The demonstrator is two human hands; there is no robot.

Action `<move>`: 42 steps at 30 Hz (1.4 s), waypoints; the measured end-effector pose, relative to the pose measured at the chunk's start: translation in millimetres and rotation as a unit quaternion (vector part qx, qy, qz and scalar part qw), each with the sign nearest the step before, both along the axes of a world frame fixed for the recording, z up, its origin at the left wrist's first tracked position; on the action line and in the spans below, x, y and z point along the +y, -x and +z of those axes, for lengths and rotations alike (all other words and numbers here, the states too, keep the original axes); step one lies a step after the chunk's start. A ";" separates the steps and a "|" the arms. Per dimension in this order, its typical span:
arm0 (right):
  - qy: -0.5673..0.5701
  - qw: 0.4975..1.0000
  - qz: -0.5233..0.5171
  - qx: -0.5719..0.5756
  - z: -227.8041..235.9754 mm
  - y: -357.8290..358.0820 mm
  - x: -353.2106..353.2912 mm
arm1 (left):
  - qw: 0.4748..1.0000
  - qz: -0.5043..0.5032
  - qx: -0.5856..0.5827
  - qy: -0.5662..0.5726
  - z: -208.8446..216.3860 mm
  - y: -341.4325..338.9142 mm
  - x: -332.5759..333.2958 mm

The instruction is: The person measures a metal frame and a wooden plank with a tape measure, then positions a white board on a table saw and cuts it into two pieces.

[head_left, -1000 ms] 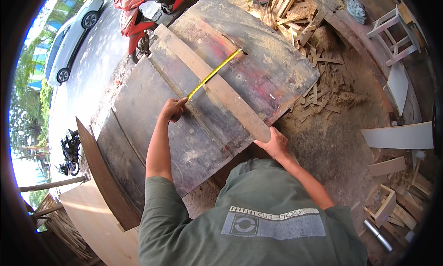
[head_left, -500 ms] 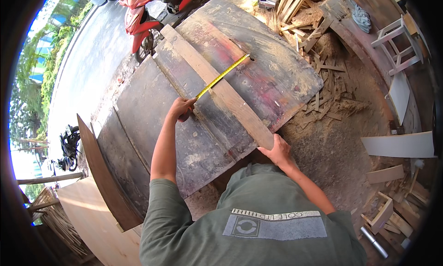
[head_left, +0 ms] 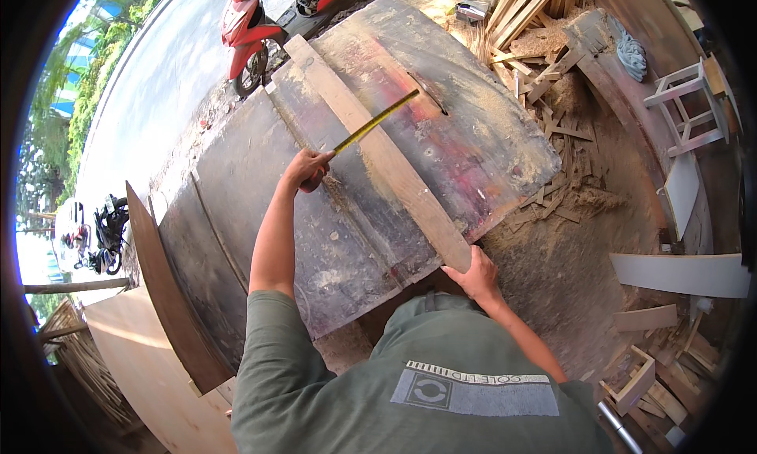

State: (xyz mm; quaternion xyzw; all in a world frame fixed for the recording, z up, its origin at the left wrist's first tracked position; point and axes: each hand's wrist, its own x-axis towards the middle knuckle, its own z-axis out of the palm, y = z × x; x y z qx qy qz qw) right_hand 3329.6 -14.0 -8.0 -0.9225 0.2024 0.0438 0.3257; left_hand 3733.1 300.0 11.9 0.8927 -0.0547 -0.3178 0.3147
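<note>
Over at the far left, around 9 o'clock, a couple of parked motorbikes (head_left: 98,233) sat by the road, and a curved dark board (head_left: 169,296) leaned against the edge of the big worn table (head_left: 236,186). A pale plywood sheet (head_left: 134,359) lay below it at about 7 o'clock.

The left hand (head_left: 306,170) was closed around the body of a tape measure, which I couldn't really make out inside the fist. The yellow tape (head_left: 374,123) ran out from it toward 1 o'clock, crossing over the long plank (head_left: 378,150) and ending just beside the saw blade slot (head_left: 430,95) in the tabletop.

The plank lay diagonally on the table, from about 11 o'clock down to 5 o'clock. Its near end stuck just past the table edge, and that's where the right hand (head_left: 475,274) was, fingers wrapped over the end of the board, holding it.

A red scooter (head_left: 260,24) stood past the table's far edge at 12 o'clock.

To the right, around 2 o'clock, there was a heap of wood offcuts (head_left: 544,83) and sawdust on the ground. Further right at 3 o'clock stood a small white stool frame (head_left: 686,107), with a white panel (head_left: 682,273) lying on the ground at about 4 o'clock.
</note>
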 end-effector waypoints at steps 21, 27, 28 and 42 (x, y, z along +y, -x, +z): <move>-0.002 1.000 -0.006 0.025 2.9 -4.8 1.4 | 0.999 -0.028 0.017 -0.029 -2.6 -63.7 -44.1; -0.009 1.000 -0.012 0.025 1.1 -4.9 0.6 | 0.999 -0.021 0.045 -0.019 3.3 -66.4 -58.6; -0.007 0.999 -0.011 0.030 0.8 -4.7 0.6 | 0.998 -0.023 0.046 -0.018 4.3 -66.3 -59.2; 0.002 1.000 0.004 0.030 -2.0 -2.1 -1.6 | 0.999 -0.039 0.017 -0.023 -7.0 -70.1 -54.2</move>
